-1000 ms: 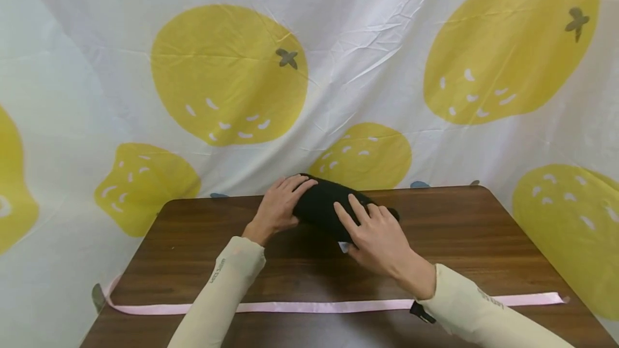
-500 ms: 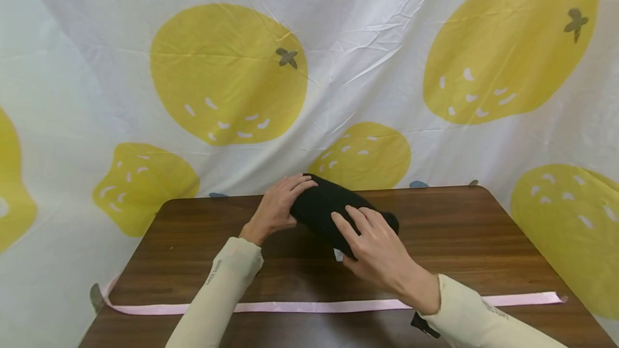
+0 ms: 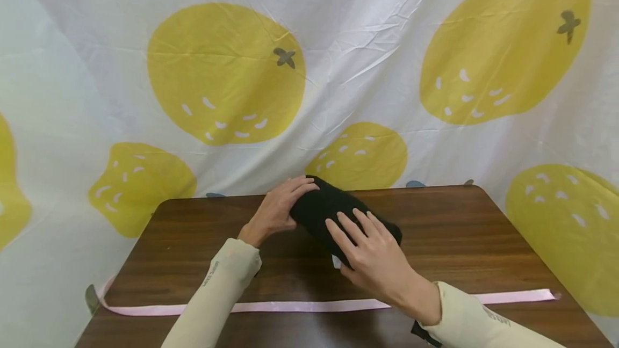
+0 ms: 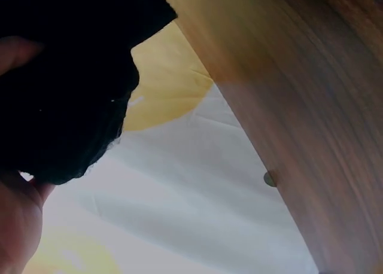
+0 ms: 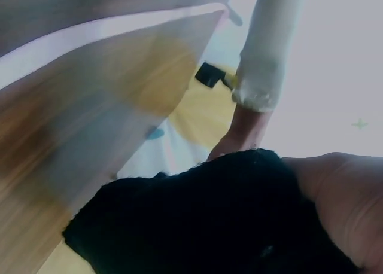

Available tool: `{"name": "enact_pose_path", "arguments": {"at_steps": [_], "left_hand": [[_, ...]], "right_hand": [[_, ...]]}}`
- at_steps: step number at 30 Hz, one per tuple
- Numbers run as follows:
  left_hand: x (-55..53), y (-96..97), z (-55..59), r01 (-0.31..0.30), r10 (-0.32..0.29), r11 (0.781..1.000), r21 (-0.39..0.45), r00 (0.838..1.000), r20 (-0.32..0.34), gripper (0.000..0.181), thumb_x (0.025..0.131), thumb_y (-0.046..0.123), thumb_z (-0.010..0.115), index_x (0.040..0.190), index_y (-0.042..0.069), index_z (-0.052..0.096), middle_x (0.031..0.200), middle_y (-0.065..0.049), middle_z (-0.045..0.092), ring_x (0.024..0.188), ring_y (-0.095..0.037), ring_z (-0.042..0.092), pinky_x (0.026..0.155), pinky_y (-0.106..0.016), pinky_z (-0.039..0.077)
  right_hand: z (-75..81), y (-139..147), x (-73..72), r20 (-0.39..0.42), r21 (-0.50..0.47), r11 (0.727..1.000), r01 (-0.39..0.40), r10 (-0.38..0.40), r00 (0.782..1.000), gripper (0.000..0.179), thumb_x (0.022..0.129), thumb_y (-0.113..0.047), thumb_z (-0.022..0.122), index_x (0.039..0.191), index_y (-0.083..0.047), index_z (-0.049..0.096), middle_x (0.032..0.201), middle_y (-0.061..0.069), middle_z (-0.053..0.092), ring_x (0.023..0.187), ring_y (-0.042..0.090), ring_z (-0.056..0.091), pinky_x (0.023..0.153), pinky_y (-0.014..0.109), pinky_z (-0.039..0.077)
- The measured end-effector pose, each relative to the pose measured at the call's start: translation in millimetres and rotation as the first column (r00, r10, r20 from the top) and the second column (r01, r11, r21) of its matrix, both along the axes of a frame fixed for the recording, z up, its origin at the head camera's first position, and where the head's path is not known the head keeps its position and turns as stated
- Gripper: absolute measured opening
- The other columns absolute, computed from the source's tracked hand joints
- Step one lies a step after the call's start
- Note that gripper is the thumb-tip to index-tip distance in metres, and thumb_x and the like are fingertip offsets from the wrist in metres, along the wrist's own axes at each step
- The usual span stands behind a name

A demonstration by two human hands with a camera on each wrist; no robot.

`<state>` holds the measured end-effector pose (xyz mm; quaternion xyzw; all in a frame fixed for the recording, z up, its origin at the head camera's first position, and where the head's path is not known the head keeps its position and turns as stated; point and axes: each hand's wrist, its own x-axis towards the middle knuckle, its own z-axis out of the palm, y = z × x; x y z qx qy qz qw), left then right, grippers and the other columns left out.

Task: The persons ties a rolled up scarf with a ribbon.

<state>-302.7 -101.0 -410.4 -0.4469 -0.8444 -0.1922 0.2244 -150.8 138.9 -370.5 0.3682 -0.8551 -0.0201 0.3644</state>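
Observation:
A rolled or folded bundle of black cloth is held up over the table, slanting down to the right in the head view. My left hand grips its upper left end, fingers over the top and thumb below. Across the lower right part lie the bent fingers of my right hand, with the thumb at the near edge. By that thumb a small white tag sticks out. In the left wrist view the cloth looks dark with a fuzzy edge. The right wrist view has the cloth beside my right hand.
A pink ribbon runs across the near part of the brown wooden table, its left end curling at the table edge. Behind and around the table hangs a white curtain printed with yellow lemons.
My right hand has come down towards me, drawing the cloth's right end and tag lower, so the bundle slants more steeply. My left hand stays nearly in place.

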Motion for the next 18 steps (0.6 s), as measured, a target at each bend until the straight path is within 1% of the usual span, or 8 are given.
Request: {"name": "enact_pose_path", "arguments": {"at_steps": [4, 6, 10, 13, 18], "left_hand": [[3.1, 2.1, 3.2, 0.042, -0.042, 0.999, -0.026, 0.999, 0.016, 0.087, 0.058, -0.011, 0.080, 0.137, 0.014, 0.055, 0.145, -0.011, 0.052, 0.137, -0.030, 0.045, 0.113, -0.048, 0.034], [5.7, 3.0, 5.4, 0.056, -0.056, 0.998, -0.042, 0.998, 0.018, 0.087, 0.059, -0.011, 0.080, 0.138, 0.014, 0.054, 0.146, -0.012, 0.050, 0.137, -0.032, 0.044, 0.114, -0.050, 0.033], [10.2, 5.4, 8.4, 0.075, -0.076, 0.994, -0.074, 0.997, -0.003, 0.089, 0.060, -0.010, 0.081, 0.141, 0.014, 0.052, 0.148, -0.014, 0.048, 0.139, -0.034, 0.043, 0.115, -0.050, 0.030], [12.6, 7.3, 8.6, 0.089, -0.091, 0.992, -0.089, 0.996, -0.023, 0.090, 0.059, -0.008, 0.084, 0.140, 0.013, 0.052, 0.147, -0.016, 0.048, 0.138, -0.034, 0.043, 0.116, -0.048, 0.029], [18.2, 9.9, 6.2, 0.102, -0.106, 0.989, -0.109, 0.994, -0.027, 0.085, 0.064, 0.001, 0.090, 0.139, 0.015, 0.053, 0.147, -0.016, 0.048, 0.138, -0.034, 0.043, 0.116, -0.049, 0.030]], "right_hand": [[0.9, -4, 12.0, 0.033, 0.032, 0.999, 0.032, -0.034, 0.999, 0.087, 0.063, -0.040, 0.091, 0.137, -0.009, 0.056, 0.140, 0.017, 0.055, 0.112, 0.043, 0.061, 0.088, 0.053, 0.054], [1.2, -8, 17.6, 0.044, 0.036, 0.998, 0.050, -0.051, 0.998, 0.087, 0.063, -0.039, 0.091, 0.137, -0.008, 0.056, 0.141, 0.019, 0.053, 0.111, 0.043, 0.061, 0.086, 0.053, 0.055], [2.2, -16, 29.0, 0.053, 0.032, 0.996, 0.086, -0.088, 0.995, 0.086, 0.064, -0.037, 0.090, 0.137, -0.007, 0.056, 0.140, 0.023, 0.052, 0.107, 0.045, 0.063, 0.083, 0.054, 0.056], [1.6, -23, 37.0, 0.046, 0.026, 0.994, 0.110, -0.111, 0.993, 0.083, 0.064, -0.035, 0.089, 0.136, -0.007, 0.058, 0.138, 0.025, 0.053, 0.105, 0.046, 0.064, 0.081, 0.054, 0.056], [-1.8, -35, 49.6, 0.043, 0.022, 0.989, 0.148, -0.149, 0.988, 0.077, 0.067, -0.032, 0.087, 0.134, -0.006, 0.059, 0.135, 0.026, 0.056, 0.103, 0.047, 0.064, 0.078, 0.054, 0.057]]}}
